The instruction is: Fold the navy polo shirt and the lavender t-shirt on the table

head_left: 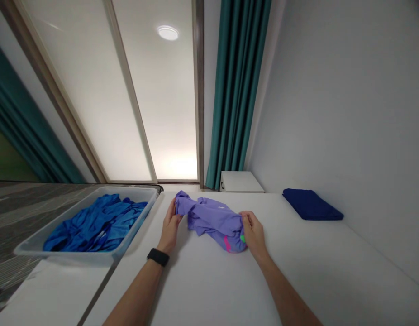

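Head cam's the only view, so from where I'm standing: the person has a purple garment [212, 216] stretched loosely between both hands, out over the white table [209, 292] in front of them. Left hand [170, 224] has its thumb and fingers clamped on the left end, right hand [253, 232] is pinching the other end, near the pink and green patches. My guess is the grip's at the two ends because soft fabric like that just bunches up if you hold it in one spot. Middle's pretty crumpled anyway, and I can't tell how much of it actually rests on the table.

Over on their left there's a clear plastic bin [78, 258] with rumpled blue fabric [97, 224] in it; the walls probably keep that slippery-looking heap from spreading. Far right, near the wall, a navy cloth [311, 206] lies flat and neatly folded, well apart from both hands, maybe so it doesn't get knocked. Black band [158, 257] on the left wrist sits above the hand, so it's not snagging the fabric.
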Available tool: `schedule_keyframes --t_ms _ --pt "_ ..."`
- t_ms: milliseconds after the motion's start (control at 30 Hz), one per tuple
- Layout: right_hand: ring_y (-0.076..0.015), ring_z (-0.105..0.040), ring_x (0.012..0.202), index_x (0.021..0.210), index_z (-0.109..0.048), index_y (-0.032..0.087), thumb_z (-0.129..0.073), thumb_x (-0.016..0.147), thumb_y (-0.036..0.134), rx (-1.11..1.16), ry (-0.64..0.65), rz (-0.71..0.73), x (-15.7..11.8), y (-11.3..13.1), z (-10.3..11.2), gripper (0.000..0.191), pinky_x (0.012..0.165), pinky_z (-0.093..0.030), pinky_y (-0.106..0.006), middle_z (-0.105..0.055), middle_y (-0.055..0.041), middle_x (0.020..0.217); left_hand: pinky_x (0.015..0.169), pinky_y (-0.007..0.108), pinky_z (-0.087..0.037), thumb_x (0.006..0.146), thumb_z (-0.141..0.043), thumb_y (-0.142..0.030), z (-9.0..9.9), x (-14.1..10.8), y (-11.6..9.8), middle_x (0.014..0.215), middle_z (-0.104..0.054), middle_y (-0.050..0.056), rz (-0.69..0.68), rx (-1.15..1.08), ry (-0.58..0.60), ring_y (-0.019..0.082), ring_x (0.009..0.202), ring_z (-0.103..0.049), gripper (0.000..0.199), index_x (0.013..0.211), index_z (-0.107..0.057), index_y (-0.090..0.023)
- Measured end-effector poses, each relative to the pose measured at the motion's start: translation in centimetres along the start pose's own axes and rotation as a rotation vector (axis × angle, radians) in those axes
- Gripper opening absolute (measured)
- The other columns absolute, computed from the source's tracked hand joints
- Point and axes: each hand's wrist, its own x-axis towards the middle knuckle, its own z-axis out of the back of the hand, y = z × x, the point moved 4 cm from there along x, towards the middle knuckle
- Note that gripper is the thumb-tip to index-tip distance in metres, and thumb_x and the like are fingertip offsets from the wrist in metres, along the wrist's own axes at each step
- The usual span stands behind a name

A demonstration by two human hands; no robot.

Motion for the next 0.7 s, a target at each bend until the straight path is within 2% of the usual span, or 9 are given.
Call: schedule_keyframes --t_ms 100,167,233,267,333,400,500,600,700 --pt "-0.0231 -0.060 0.093 0.113 -0.061 0.021 -0.053 0.083 0.034 -0.116 0.092 0.091 -0.4 0.3 -0.7 0.033 0.089 -0.044 -0.038 -0.067 -0.0058 0.096 0.119 0.039 -0.024 0.081 -0.061 -0.024 0.5 0.0 0.3 0.157 -0.033 0.002 -0.071 0.137 -0.055 0.024 0.144 -0.031 0.070 0.147 -0.037 -0.030" --pt "-0.0242 -0.058 0.101 0.114 -0.062 0.023 -0.055 0.077 0.024 -0.218 0.193 0.139 -0.7 0.1 -1.2 0.038 0.093 -0.042 -0.040 -0.066 -0.0065 0.105 0.121 0.039 -0.020 0.082 -0.062 -0.023 0.8 0.0 0.5 0.157 -0.033 0.002 -0.085 0.225 -0.085 0.023 0.143 -0.032 0.072 0.148 -0.034 -0.031" --pt "-0.0240 -0.058 0.103 0.105 -0.066 0.024 -0.050 0.075 0.017 -0.275 0.267 0.142 -0.8 -0.6 -1.4 0.034 0.093 -0.043 -0.040 -0.066 -0.0062 0.107 0.119 0.040 -0.025 0.082 -0.062 -0.021 1.0 0.0 0.2 0.155 -0.037 0.004 -0.111 0.275 -0.091 0.023 0.141 -0.037 0.071 0.147 -0.036 -0.030" --pt "-0.0235 -0.059 0.102 0.102 -0.066 0.024 -0.047 0.076 0.015 -0.272 0.263 0.135 -0.7 -1.0 -1.2 0.034 0.093 -0.044 -0.040 -0.066 -0.0062 0.106 0.116 0.040 -0.030 0.081 -0.063 -0.021 0.9 -0.1 -0.1 0.153 -0.040 0.005 -0.137 0.297 -0.085 0.023 0.138 -0.040 0.069 0.145 -0.039 -0.029" --pt "-0.0225 -0.060 0.103 0.106 -0.065 0.022 -0.040 0.078 0.012 -0.219 0.155 0.130 -0.1 -1.5 -0.2 0.038 0.093 -0.045 -0.039 -0.067 -0.0073 0.107 0.108 0.040 -0.041 0.081 -0.063 -0.025 0.6 -0.5 -1.2 0.144 -0.051 0.008 -0.211 0.365 -0.076 0.024 0.128 -0.052 0.058 0.137 -0.049 -0.026" --pt "-0.0222 -0.059 0.106 0.114 -0.062 0.019 -0.036 0.077 0.009 -0.182 -0.002 0.153 0.6 -1.8 1.1 0.046 0.095 -0.045 -0.040 -0.065 -0.0090 0.112 0.095 0.039 -0.049 0.083 -0.062 -0.031 0.1 -1.1 -2.3 0.124 -0.065 0.009 -0.284 0.467 -0.072 0.024 0.108 -0.063 0.038 0.120 -0.062 -0.022" --pt "-0.0250 -0.056 0.111 0.116 -0.062 0.020 -0.038 0.074 0.007 -0.309 -0.119 0.208 0.8 -1.2 1.9 0.050 0.099 -0.041 -0.047 -0.064 -0.0104 0.114 0.081 0.036 -0.052 0.084 -0.060 -0.040 -0.9 -1.8 -3.3 0.088 -0.070 0.005 -0.334 0.563 -0.057 0.021 0.083 -0.064 0.022 0.090 -0.068 -0.020" --pt "-0.0276 -0.050 0.119 0.121 -0.060 0.021 -0.042 0.076 0.007 -0.474 -0.086 0.313 -0.4 0.9 0.5 0.051 0.107 -0.031 -0.053 -0.061 -0.0112 0.121 0.074 0.032 -0.051 0.081 -0.063 -0.043 -2.1 -2.1 -3.1 0.078 -0.069 0.004 -0.285 0.470 -0.007 0.020 0.076 -0.064 0.025 0.081 -0.065 -0.019" --pt "-0.0259 -0.045 0.129 0.136 -0.049 0.023 -0.046 0.080 0.010 -0.458 0.129 0.485 -2.5 3.6 -2.8 0.058 0.115 -0.020 -0.054 -0.057 -0.0098 0.133 0.064 0.028 -0.049 0.080 -0.065 -0.045 -3.7 -2.9 -2.7 0.072 -0.068 0.003 -0.176 0.312 0.133 0.017 0.067 -0.062 0.029 0.084 -0.066 -0.016"
